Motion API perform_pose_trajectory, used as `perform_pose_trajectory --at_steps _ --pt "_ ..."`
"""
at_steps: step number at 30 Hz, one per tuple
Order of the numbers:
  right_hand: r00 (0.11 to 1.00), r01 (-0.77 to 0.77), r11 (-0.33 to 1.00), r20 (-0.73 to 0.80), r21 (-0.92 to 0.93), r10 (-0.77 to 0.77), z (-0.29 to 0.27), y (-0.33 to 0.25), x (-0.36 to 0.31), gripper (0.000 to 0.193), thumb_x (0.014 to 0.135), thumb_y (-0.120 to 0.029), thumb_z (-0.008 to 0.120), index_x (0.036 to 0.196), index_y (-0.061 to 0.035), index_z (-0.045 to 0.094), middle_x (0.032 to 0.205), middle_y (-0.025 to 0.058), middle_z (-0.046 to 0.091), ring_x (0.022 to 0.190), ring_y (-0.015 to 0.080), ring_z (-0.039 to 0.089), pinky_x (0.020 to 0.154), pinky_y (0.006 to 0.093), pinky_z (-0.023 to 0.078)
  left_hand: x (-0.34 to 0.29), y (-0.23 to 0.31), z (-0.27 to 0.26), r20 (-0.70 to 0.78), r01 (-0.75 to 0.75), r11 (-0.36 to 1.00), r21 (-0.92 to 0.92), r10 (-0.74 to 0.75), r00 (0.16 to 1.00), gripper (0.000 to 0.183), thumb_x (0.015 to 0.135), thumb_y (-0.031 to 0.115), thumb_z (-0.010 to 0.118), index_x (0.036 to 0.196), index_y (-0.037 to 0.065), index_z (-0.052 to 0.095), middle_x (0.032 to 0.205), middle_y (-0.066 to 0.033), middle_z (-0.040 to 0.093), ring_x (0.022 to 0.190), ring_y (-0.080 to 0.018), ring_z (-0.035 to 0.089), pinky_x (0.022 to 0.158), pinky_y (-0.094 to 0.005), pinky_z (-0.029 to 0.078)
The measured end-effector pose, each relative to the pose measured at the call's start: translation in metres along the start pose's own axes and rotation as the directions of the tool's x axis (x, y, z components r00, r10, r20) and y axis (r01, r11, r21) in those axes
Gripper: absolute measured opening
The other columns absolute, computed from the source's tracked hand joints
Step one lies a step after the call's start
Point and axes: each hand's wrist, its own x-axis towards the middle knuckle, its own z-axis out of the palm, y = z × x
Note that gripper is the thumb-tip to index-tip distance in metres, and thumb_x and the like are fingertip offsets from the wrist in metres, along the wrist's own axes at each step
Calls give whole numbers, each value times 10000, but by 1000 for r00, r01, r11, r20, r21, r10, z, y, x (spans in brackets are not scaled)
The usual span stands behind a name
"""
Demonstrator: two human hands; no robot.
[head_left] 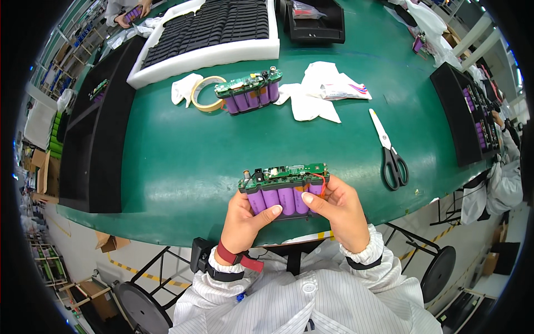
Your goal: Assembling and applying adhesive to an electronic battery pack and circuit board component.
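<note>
Holding battery pack (285, 199) in both hands, near front edge of green table (183, 150). Tilting its row of purple cells toward the body, with circuit board (297, 170) along the top. Curling left hand (239, 222) part closed around the pack's left end, thumb pressed on lower part of the cells, fingers mostly hidden behind. Curling right hand (342, 209) part closed around the right end, thumb flat across the cells, fingertips behind, just beside red wire (322, 183). Wearing red wristband (233, 257) on left wrist. Showing second battery pack (253, 99) farther up the table, standing with board on top, by tape roll (196, 99); can't tell if touching. Showing white cloth (308, 92) spread right of that, with striped packet (345, 92) lying on it. Showing scissors (387, 151) to the right, blades pointing away, black handles nearer. Seeing foam tray (211, 67) full of black parts at far left, plus black rack (108, 156) at left edge and another black rack (445, 106) at right, holding more purple packs.
</note>
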Motion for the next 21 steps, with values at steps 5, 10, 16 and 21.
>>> perform_pose_trajectory --at_steps 5,10,16,21 --pt "1000 -10 999 4 51 10 -1 2 0 284 913 -121 682 1155 4 604 1028 41 668 899 87 590 826 243 461 -1 3 4 -15 -19 1000 -7 19 1000 456 852 -14 699 1267 18 514 1179 -88 632 1064 -169 620 939 -330 497" --pt "1000 -20 998 17 57 19 0 1 0 244 919 -119 675 1122 1 617 1004 35 668 864 68 577 776 220 457 -4 6 6 -43 -32 999 -32 31 999 451 849 0 709 1259 10 520 1174 -96 637 1057 -174 626 934 -334 501" --pt "998 -55 998 14 21 54 -3 1 -2 259 922 -132 673 1135 3 610 972 25 670 847 61 579 760 217 462 -5 5 4 -31 11 1000 -23 -12 999 435 844 8 718 1233 -2 524 1165 -103 637 1039 -166 631 927 -335 505" --pt "1000 -20 996 -14 91 21 2 -3 -4 264 919 -135 674 1133 5 606 982 31 669 841 68 590 760 228 477 -7 6 8 -46 -6 1000 -21 5 999 437 841 12 725 1227 -10 521 1153 -102 641 1033 -157 629 917 -322 509"
